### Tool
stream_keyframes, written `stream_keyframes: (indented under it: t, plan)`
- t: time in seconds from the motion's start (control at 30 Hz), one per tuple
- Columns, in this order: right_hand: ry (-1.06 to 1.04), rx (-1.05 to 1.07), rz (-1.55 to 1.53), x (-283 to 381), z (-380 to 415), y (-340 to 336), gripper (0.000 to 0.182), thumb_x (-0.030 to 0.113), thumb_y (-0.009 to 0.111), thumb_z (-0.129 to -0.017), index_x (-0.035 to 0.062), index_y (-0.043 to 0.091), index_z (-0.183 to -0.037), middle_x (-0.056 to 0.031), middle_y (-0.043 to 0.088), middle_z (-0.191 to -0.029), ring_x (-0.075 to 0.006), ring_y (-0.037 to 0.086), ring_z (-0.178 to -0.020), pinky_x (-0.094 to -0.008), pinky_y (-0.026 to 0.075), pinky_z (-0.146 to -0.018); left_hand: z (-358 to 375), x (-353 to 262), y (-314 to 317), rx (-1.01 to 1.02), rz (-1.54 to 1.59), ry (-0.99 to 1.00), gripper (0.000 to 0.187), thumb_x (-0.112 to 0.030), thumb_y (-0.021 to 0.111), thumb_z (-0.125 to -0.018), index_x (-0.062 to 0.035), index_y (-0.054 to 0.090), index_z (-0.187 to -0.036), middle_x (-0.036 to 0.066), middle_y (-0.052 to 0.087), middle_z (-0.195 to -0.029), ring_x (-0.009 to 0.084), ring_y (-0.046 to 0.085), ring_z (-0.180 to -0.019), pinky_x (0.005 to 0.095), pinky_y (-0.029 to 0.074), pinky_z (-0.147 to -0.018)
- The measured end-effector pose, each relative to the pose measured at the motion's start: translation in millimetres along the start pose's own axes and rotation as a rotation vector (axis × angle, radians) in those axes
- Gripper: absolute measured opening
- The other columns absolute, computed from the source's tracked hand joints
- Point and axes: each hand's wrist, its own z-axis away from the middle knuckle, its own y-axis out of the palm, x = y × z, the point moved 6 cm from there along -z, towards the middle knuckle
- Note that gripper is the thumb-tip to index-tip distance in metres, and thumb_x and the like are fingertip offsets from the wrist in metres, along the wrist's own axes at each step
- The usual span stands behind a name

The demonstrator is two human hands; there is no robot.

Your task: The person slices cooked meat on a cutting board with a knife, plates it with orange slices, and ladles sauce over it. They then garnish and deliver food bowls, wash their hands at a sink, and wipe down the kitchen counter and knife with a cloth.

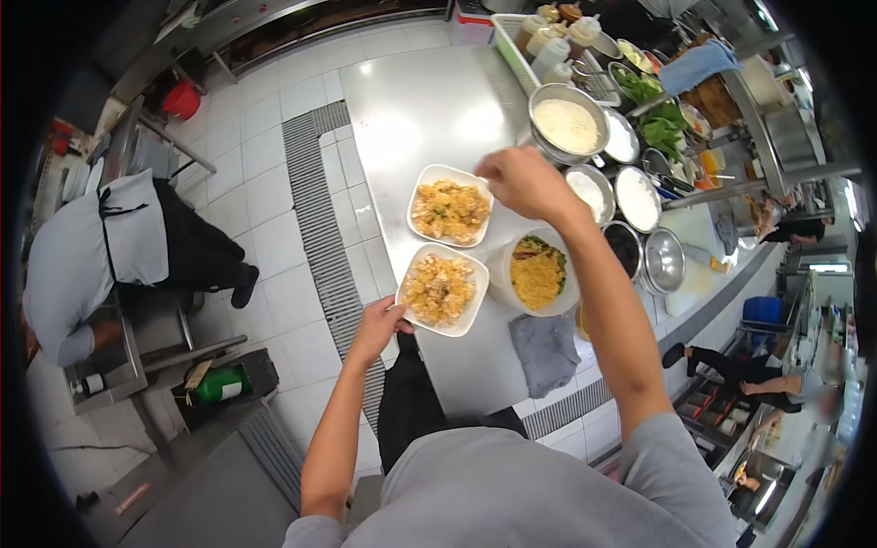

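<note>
Two white square bowls of yellow-orange food sit on the steel table (384,100). My left hand (379,331) pinches the left rim of the nearer bowl (442,289). Over the right edge of the farther bowl (449,205), my right hand (521,181) is closed with its fingertips together; what they hold, if anything, is too small to name. Right of the bowls stands a white round tub (502,274) with yellow crumbly food and some green bits. A grey cloth (545,352) lies just below the tub.
A metal pot (568,123) of pale grains, bowls of white powder and a green basket (513,57) of squeeze bottles stand at the back right. An empty steel bowl (664,260) is farther right. One person (128,237) bends at the left; others are at the far right.
</note>
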Motion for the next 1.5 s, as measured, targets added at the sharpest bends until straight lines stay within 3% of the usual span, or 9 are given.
stream_keyframes:
  t: [0.13, 0.33, 0.53, 0.7, 0.8, 0.93, 1.07, 1.3, 1.5]
  plan:
    - [0.100, 0.058, 0.044, -33.1, 81.8, -16.9, 0.026, 0.002, 0.061, -0.081, -0.0014, 0.074, -0.102, -0.0212, 0.073, -0.092, -0.0367, 0.071, -0.086, -0.0434, 0.057, -0.082, 4.5, -2.1, -4.3, -0.019, -0.120, -0.025, 0.041, -0.023, 0.054, -0.098, 0.0001, 0.063, -0.131, 0.005, 0.073, -0.096, 0.0112, 0.067, -0.071, 0.0262, 0.046, -0.062]
    - [-0.056, -0.011, 0.292, -75.7, 121.6, 65.7, 0.009, 0.001, 0.063, -0.079, 0.0006, 0.071, -0.081, -0.0207, 0.070, -0.086, -0.0384, 0.071, -0.083, -0.0464, 0.058, -0.073, 19.9, -45.4, -24.6, -0.431, -0.174, 0.235, 0.036, -0.014, 0.055, -0.095, 0.0031, 0.063, -0.126, 0.005, 0.071, -0.092, 0.0097, 0.065, -0.080, 0.0243, 0.050, -0.065]
    - [0.026, -0.051, 0.250, -77.1, 129.9, 58.2, 0.011, 0.008, 0.064, -0.081, 0.0001, 0.071, -0.080, -0.0188, 0.070, -0.087, -0.0369, 0.070, -0.082, -0.0452, 0.057, -0.074, 28.7, -64.4, -16.1, -0.415, -0.122, 0.285, 0.030, -0.011, 0.056, -0.096, 0.0022, 0.064, -0.122, 0.004, 0.070, -0.092, 0.0088, 0.064, -0.083, 0.0231, 0.050, -0.068]
    - [-0.051, -0.085, 0.038, -11.3, 129.0, 2.1, 0.018, 0.004, 0.066, -0.079, 0.0030, 0.075, -0.095, -0.0152, 0.069, -0.088, -0.0345, 0.069, -0.085, -0.0440, 0.055, -0.077, 26.2, -42.3, -22.3, -0.390, -0.061, 0.260, 0.028, -0.010, 0.055, -0.097, 0.0025, 0.065, -0.119, 0.003, 0.070, -0.089, 0.0074, 0.060, -0.076, 0.0233, 0.048, -0.066]
    - [-0.175, 0.085, 0.085, 29.2, 111.1, 54.8, 0.019, 0.008, 0.064, -0.083, 0.0086, 0.077, -0.097, -0.0127, 0.071, -0.095, -0.0324, 0.070, -0.093, -0.0428, 0.056, -0.082, 21.7, -37.3, -24.2, -0.367, -0.064, 0.248, 0.029, -0.010, 0.055, -0.096, 0.0030, 0.065, -0.120, 0.004, 0.070, -0.088, 0.0072, 0.058, -0.073, 0.0228, 0.048, -0.066]
    - [-0.200, 0.209, 0.154, 56.8, 96.2, 134.7, 0.015, 0.009, 0.063, -0.081, 0.0008, 0.074, -0.087, -0.0178, 0.071, -0.093, -0.0309, 0.071, -0.094, -0.0416, 0.058, -0.079, 16.9, -37.4, -19.0, -0.350, -0.051, 0.213, 0.030, -0.009, 0.055, -0.096, 0.0039, 0.064, -0.122, 0.004, 0.070, -0.089, 0.0072, 0.056, -0.072, 0.0226, 0.048, -0.066]
    - [-0.258, -0.027, 0.024, 53.9, 113.0, 107.9, 0.010, 0.008, 0.063, -0.079, 0.0002, 0.070, -0.079, -0.0180, 0.070, -0.089, -0.0336, 0.071, -0.085, -0.0428, 0.058, -0.075, 18.9, -34.1, -26.3, -0.375, -0.030, 0.201, 0.030, -0.009, 0.055, -0.097, 0.0042, 0.064, -0.122, 0.005, 0.070, -0.090, 0.0077, 0.056, -0.073, 0.0229, 0.048, -0.068]
    - [0.129, -0.136, 0.177, -46.7, 145.2, 35.8, 0.013, 0.000, 0.060, -0.080, 0.0003, 0.067, -0.091, -0.0176, 0.067, -0.092, -0.0371, 0.070, -0.084, -0.0451, 0.057, -0.074, 20.8, -21.4, -23.6, -0.392, 0.006, 0.176, 0.029, -0.008, 0.055, -0.097, 0.0031, 0.065, -0.121, 0.003, 0.069, -0.088, 0.0067, 0.052, -0.069, 0.0212, 0.042, -0.064]
    - [0.099, -0.034, 0.183, -62.9, 144.8, 68.7, 0.025, 0.001, 0.060, -0.081, 0.0010, 0.065, -0.106, -0.0181, 0.067, -0.098, -0.0370, 0.070, -0.087, -0.0462, 0.057, -0.072, 24.2, -16.5, -16.8, -0.364, -0.031, 0.168, 0.029, -0.010, 0.056, -0.098, 0.0030, 0.064, -0.123, 0.004, 0.070, -0.089, 0.0075, 0.054, -0.072, 0.0232, 0.047, -0.067]
